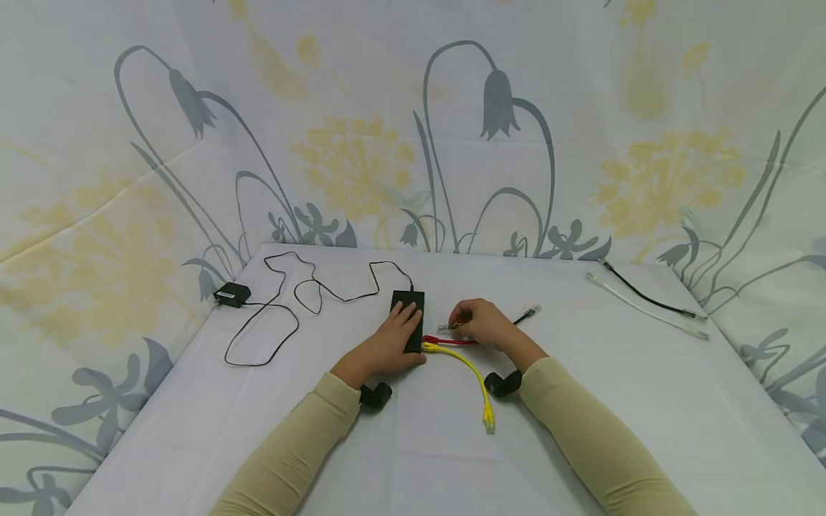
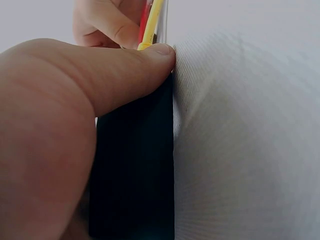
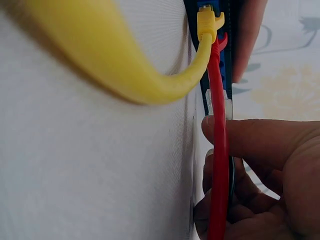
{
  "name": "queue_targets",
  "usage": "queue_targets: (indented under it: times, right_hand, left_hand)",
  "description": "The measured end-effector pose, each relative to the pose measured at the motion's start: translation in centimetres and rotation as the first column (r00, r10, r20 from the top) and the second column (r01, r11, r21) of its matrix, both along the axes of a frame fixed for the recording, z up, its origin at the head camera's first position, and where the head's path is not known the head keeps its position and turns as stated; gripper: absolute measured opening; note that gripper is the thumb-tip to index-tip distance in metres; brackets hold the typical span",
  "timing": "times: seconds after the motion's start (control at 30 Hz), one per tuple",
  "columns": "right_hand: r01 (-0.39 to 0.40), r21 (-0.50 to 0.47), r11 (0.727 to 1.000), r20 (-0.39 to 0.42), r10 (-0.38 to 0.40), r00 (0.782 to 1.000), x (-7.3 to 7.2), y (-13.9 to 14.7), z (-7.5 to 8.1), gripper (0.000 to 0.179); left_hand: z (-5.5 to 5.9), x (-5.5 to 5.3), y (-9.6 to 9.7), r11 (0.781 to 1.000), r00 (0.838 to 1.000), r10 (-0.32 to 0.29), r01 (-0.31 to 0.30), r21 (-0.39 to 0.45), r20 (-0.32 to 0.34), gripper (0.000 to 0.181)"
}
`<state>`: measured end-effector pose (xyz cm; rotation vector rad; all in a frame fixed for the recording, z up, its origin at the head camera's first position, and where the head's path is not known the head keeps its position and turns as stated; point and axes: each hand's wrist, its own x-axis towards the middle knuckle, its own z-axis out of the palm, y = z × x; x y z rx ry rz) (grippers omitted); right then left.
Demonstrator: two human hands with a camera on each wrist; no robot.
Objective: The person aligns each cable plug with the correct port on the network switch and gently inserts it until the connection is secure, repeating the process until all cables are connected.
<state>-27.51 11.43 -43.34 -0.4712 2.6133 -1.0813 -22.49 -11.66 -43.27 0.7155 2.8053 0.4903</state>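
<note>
A short black cable with clear plastic plugs (image 1: 521, 318) crosses under the right hand (image 1: 485, 325), which pinches it by its near-box end, the plug just beside and apart from the right long side of a flat black rectangular box (image 1: 416, 338). The left hand (image 1: 395, 342) rests on that box, fingers spread over its top, thumb along the near end. Plugged into the same side are a red cable (image 1: 452, 342), passing by the right hand, and a yellow cable (image 1: 473, 368) curving toward the person. From the box's far end a thin black cord (image 1: 348, 300) winds left to a black power adapter (image 1: 232, 294). Far right on the white cloth-covered table (image 1: 413, 459), a white cable (image 1: 645, 309) lies beside a second black cable (image 1: 635, 289).
</note>
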Motion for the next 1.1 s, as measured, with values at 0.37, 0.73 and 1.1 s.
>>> queue_targets:
  times: [0.37,0.73,1.1]
  right_hand:
    - [-0.009,0.078,0.997,-0.080,0.015,0.997,0.2,-0.4,-0.3,0.014]
    - [-0.039,0.116,0.993,-0.112,0.052,0.992,0.5,-1.1,-0.1,0.012]
    - [-0.050,0.135,0.990,-0.106,0.065,0.992,1.1,-2.0,0.2,0.008]
  left_hand:
    - [0.0,0.0,0.0,1.000,1.000,0.005,-0.006,0.009,0.008,0.088]
    - [0.0,-0.1,0.1,1.000,1.000,-0.003,0.003,0.004,-0.004,0.088]
    - [0.1,-0.1,0.0,1.000,1.000,-0.018,0.018,0.009,-0.013,0.087]
